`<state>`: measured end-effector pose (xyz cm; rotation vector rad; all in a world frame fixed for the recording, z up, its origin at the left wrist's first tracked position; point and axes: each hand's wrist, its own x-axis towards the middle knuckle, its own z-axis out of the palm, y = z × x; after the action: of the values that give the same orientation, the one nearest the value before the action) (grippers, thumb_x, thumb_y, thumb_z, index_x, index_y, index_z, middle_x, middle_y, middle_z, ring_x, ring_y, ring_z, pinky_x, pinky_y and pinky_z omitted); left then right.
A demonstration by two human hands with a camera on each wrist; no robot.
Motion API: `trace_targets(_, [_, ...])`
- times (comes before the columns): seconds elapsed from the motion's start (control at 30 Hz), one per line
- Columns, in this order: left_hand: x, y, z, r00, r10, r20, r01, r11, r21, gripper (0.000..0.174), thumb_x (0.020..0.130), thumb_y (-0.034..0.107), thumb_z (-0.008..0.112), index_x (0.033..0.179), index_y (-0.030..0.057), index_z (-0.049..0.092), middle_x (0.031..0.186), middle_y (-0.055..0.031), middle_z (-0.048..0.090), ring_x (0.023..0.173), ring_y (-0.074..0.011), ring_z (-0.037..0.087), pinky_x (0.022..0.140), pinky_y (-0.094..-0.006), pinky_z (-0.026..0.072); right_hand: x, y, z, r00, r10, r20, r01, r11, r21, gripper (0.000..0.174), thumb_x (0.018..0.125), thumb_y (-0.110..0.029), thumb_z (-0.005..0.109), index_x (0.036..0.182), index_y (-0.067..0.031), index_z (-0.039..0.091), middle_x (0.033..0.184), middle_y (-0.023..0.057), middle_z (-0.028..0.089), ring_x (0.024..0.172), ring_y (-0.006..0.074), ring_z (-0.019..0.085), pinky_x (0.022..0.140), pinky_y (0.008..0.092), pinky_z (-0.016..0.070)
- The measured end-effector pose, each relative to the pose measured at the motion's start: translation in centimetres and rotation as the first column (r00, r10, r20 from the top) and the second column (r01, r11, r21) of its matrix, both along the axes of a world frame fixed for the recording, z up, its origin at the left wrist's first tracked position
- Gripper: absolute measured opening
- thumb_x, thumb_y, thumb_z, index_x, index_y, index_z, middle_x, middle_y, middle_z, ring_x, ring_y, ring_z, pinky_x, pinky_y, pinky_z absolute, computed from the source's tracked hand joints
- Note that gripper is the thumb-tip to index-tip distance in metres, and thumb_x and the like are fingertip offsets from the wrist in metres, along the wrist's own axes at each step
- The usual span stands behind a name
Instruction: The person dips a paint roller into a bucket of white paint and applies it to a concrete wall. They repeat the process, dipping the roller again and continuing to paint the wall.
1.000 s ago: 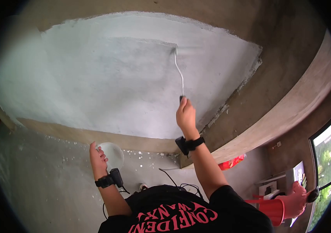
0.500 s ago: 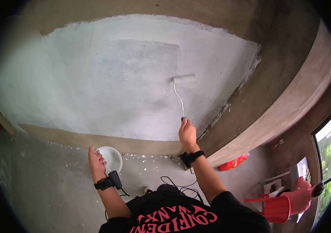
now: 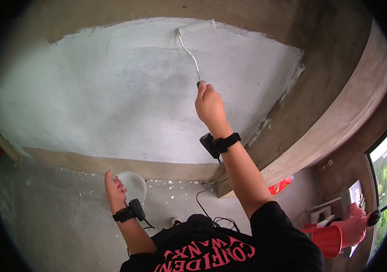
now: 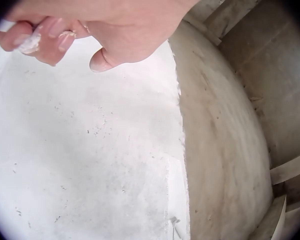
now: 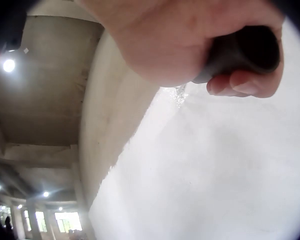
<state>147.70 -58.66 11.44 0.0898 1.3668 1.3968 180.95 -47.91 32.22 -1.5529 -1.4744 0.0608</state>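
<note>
My right hand [image 3: 210, 104] grips the dark handle [image 5: 245, 50] of a paint roller [image 3: 196, 27], fingers wrapped round it in the right wrist view. The roller's pale sleeve lies at the upper edge of the white painted patch [image 3: 134, 99] on the wall, its bent metal rod running down to the hand. My left hand [image 3: 115, 188] hangs low on the left with loosely curled fingers and the thumb raised, holding nothing. White paint smears its fingers [image 4: 32, 42]. In the head view it overlaps the side of a white bucket [image 3: 144, 187] on the floor.
Bare brown plaster [image 3: 270, 20] borders the painted patch. A ledge-like wall [image 3: 311, 145] curves along the right. Cables [image 3: 223, 221] trail near my body, and white spots dot the floor. A red bag [image 3: 280, 185], a red chair [image 3: 327, 240] and a seated person [image 3: 353, 225] are at right.
The roller first came down the wall, then went up and left to the patch's upper edge, my right arm reaching with it. My left hand has stayed nearly in place.
</note>
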Motion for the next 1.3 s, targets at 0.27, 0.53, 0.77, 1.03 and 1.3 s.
trace_targets(0.27, [-0.2, 0.1, -0.3, 0.999, 0.031, -0.036, -0.031, 1.000, -0.002, 0.041, 0.080, 0.056, 0.061, 0.078, 0.0166, 0.047, 0.056, 0.0077, 0.028, 0.047, -0.0079, 0.024, 0.046, -0.0265, 0.0232, 0.6, -0.3, -5.1, 0.999, -0.004, -0.049, 0.005, 1.000, 0.019, 0.047, 0.102, -0.034, 0.040, 0.081, 0.0042, 0.057, 0.070, 0.0321, 0.060, 0.069, 0.0523, 0.058, 0.061, 0.0569, 0.0452])
trace_targets(0.53, [-0.2, 0.1, -0.9, 0.995, 0.080, -0.062, -0.080, 0.997, -0.008, 0.042, 0.080, 0.056, 0.060, 0.078, 0.0162, 0.048, 0.055, 0.0077, 0.028, 0.047, -0.0082, 0.024, 0.046, -0.0266, 0.0234, -0.2, -3.4, -17.0, 0.982, -0.058, -0.177, 0.026, 0.984, -0.179, 0.048, 0.103, -0.034, 0.037, 0.083, 0.0049, 0.057, 0.075, 0.0327, 0.061, 0.073, 0.0537, 0.058, 0.066, 0.0571, 0.0456])
trace_targets(0.77, [-0.1, -0.4, -0.7, 0.995, 0.088, -0.052, -0.091, 0.994, -0.053, 0.043, 0.081, 0.058, 0.058, 0.076, 0.0164, 0.048, 0.054, 0.0080, 0.028, 0.044, -0.0082, 0.023, 0.045, -0.0267, 0.0233, 0.1, -3.4, -21.3, 0.960, -0.065, -0.271, -0.014, 0.960, -0.281, 0.049, 0.103, -0.035, 0.036, 0.085, 0.0052, 0.056, 0.075, 0.0320, 0.061, 0.075, 0.0531, 0.058, 0.066, 0.0568, 0.0457])
trace_targets(1.03, [1.7, -1.4, 2.7, 0.984, 0.170, -0.046, -0.175, 0.979, -0.108, 0.043, 0.083, 0.056, 0.058, 0.077, 0.0151, 0.047, 0.053, 0.0077, 0.028, 0.044, -0.0079, 0.024, 0.045, -0.0263, 0.0230, 0.4, 2.6, -10.2, 0.975, 0.004, -0.224, -0.036, 0.989, -0.140, 0.043, 0.103, -0.032, 0.039, 0.082, 0.0030, 0.053, 0.069, 0.0289, 0.061, 0.066, 0.0513, 0.058, 0.058, 0.0556, 0.0445])
trace_targets(1.3, [2.5, -2.5, 5.1, 0.953, 0.273, -0.134, -0.289, 0.950, -0.119, 0.043, 0.082, 0.054, 0.063, 0.076, 0.0144, 0.048, 0.054, 0.0084, 0.026, 0.045, -0.0063, 0.023, 0.046, -0.0245, 0.0222, 1.2, 8.7, -1.6, 0.935, 0.136, -0.328, -0.175, 0.980, -0.092, 0.040, 0.103, -0.032, 0.039, 0.084, 0.0020, 0.050, 0.067, 0.0275, 0.060, 0.064, 0.0488, 0.058, 0.056, 0.0538, 0.0441])
